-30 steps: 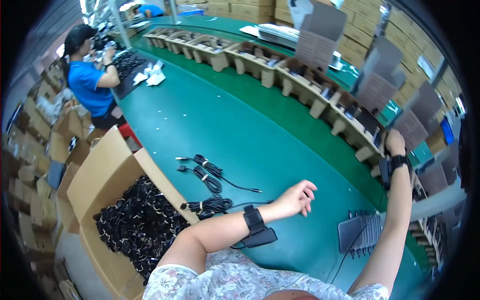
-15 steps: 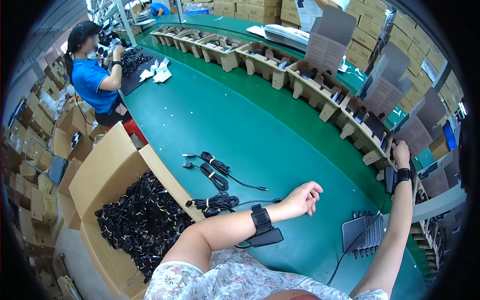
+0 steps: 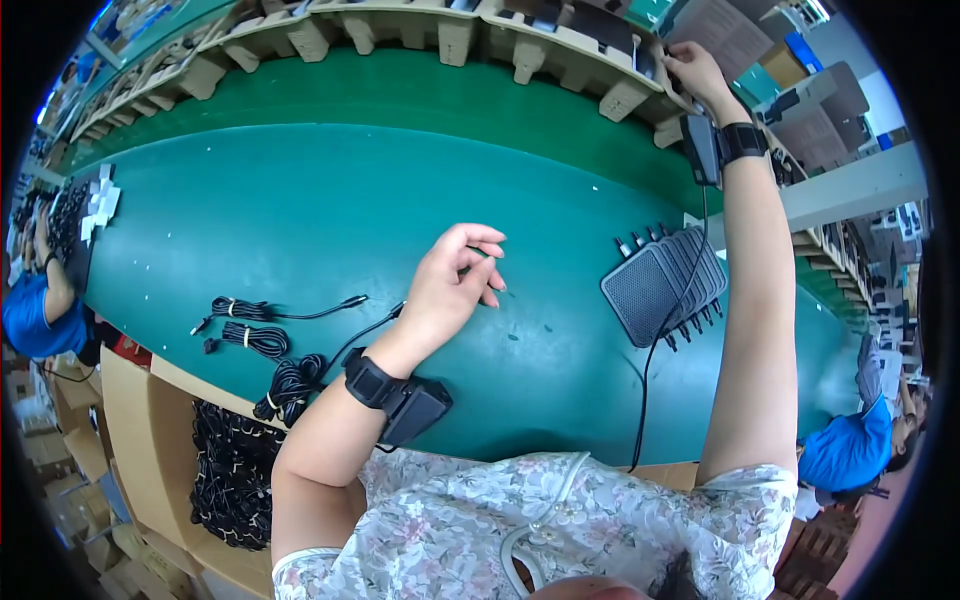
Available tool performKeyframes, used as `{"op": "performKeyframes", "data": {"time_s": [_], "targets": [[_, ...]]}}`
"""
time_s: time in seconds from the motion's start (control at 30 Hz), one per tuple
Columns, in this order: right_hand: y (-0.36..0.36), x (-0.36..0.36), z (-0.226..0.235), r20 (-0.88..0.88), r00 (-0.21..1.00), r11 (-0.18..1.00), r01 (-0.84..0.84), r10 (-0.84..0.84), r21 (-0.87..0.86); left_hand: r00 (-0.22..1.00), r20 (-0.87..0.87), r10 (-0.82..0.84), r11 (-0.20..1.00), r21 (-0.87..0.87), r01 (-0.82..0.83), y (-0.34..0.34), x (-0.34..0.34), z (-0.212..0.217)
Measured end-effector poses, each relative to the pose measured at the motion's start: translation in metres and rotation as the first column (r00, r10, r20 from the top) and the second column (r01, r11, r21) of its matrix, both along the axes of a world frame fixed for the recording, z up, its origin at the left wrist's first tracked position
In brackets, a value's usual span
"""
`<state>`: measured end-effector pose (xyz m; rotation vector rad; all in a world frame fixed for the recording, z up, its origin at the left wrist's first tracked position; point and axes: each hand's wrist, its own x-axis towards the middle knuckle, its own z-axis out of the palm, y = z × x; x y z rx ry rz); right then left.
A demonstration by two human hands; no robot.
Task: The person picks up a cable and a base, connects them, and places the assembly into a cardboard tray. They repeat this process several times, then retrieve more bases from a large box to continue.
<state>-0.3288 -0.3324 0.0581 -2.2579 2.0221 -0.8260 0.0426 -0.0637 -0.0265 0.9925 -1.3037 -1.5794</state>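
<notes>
My left hand [image 3: 455,285] hovers over the green table, holding nothing, its fingers loosely bent and apart. Beyond it, my right hand [image 3: 697,72] reaches to the end of a brown molded pulp tray [image 3: 570,52]. Its fingertips are pinched together at the tray's edge; what they grip is too small to make out. Between my arms stands a row of flat dark grey devices [image 3: 640,300] with short black connectors sticking out. Left of my left forearm lie bundled black cables [image 3: 255,340], tied with light bands, one partly behind that arm.
An open cardboard box [image 3: 140,440] full of black cables [image 3: 235,470] stands against the near table edge at left. More trays line the far side. A grey post [image 3: 850,190] crosses beside my right arm. People in blue work at far left [image 3: 40,305] and right [image 3: 850,450].
The view has turned to the right, so the cables and box appear farther left. My right hand remains at the trays; my left hand stays empty above the table.
</notes>
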Motion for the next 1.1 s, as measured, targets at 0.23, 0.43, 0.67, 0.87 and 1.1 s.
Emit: {"op": "performKeyframes", "data": {"time_s": [0.23,0.43,0.67,0.87,1.1], "targets": [[0.014,0.005,-0.004,-0.076,0.994,0.994,0.088,-0.083,0.072,0.999,0.035,-0.001,1.000,0.019,0.000,0.007,-0.001,0.001],[0.016,0.016,0.005,-0.328,0.935,0.969,0.193,-0.134,0.155,1.000,0.021,0.010,1.000,-0.001,-0.010,0.012,0.000,-0.003],[0.034,0.004,-0.004,-0.534,0.845,0.996,0.060,-0.013,0.070,0.999,-0.040,-0.022,0.998,-0.065,0.019,0.002,-0.005,-0.010],[0.160,0.052,0.013,-0.455,0.882,0.976,-0.192,0.127,-0.099,1.000,0.020,-0.019,0.997,-0.078,0.021,0.001,-0.007,-0.004],[0.306,0.110,0.007,-0.489,0.844,0.974,-0.162,0.220,0.159,0.998,0.054,0.009,0.993,-0.118,-0.002,0.010,-0.005,-0.011]]}}
